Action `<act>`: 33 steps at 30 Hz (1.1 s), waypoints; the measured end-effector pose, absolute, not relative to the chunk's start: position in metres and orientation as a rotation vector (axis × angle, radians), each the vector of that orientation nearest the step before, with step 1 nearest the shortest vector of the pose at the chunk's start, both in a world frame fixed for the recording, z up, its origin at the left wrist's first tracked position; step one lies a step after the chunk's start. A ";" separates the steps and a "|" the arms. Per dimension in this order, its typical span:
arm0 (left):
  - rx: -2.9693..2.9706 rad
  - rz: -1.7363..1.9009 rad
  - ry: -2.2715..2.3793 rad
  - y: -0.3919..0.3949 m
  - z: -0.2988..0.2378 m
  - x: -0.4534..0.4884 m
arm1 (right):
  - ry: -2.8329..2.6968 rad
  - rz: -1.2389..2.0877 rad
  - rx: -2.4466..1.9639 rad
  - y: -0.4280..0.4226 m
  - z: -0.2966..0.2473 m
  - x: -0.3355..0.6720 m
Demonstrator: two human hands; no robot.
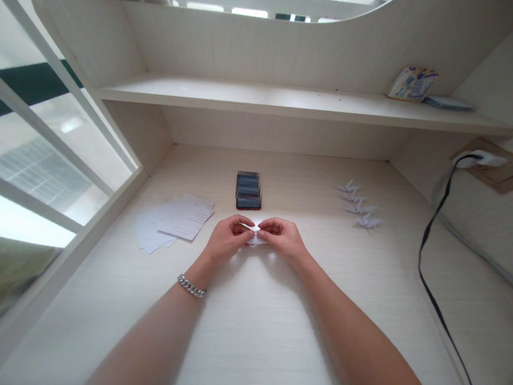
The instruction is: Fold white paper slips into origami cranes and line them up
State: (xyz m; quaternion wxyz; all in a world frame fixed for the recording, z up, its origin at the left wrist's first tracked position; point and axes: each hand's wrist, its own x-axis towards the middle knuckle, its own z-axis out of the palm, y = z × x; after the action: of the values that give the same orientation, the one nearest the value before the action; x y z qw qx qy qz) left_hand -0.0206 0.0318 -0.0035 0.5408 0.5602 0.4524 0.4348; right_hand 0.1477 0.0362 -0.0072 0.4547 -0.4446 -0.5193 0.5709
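Note:
Between my two hands, just above the desk, is a small folded piece of white paper (pixel 258 240). My left hand (pixel 230 236) pinches its left side with thumb and fingers; a silver chain bracelet (pixel 192 286) circles that wrist. My right hand (pixel 283 238) pinches the paper's right side. The fingertips of both hands nearly meet and cover much of the paper, so its exact folded form is hidden. Right behind the hands lies a phone (pixel 248 190) with a blurred screen. Several folded paper cranes (pixel 360 207) stand in a row to the right.
Loose white paper sheets (pixel 179 218) lie overlapping on the desk (pixel 241 348) at left. A black cable (pixel 423 251) runs from the wall socket (pixel 504 168) down the right side. A shelf (pixel 266 95) spans the back, bearing a small box (pixel 412 84) and a flat item (pixel 447 104).

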 end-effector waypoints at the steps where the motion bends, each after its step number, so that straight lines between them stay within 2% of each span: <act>1: 1.325 1.034 1.069 0.032 -0.004 -0.021 | -1.278 1.407 -1.102 0.036 -0.007 0.148; 8: 1.203 1.072 1.060 0.034 0.000 -0.022 | -1.304 1.368 -1.118 0.037 -0.010 0.148; 15: 1.390 1.024 1.124 0.032 -0.002 -0.019 | -1.380 1.323 -1.104 0.035 -0.008 0.148; 33: 1.327 1.055 1.076 0.035 -0.002 -0.022 | -1.339 1.306 -1.134 0.035 -0.009 0.148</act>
State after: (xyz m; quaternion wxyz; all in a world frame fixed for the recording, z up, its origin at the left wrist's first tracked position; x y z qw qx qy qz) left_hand -0.0222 0.0348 -0.0016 0.5370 0.5575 0.4520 0.4432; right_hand 0.1475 0.0349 -0.0088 0.4592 -0.4607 -0.5439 0.5302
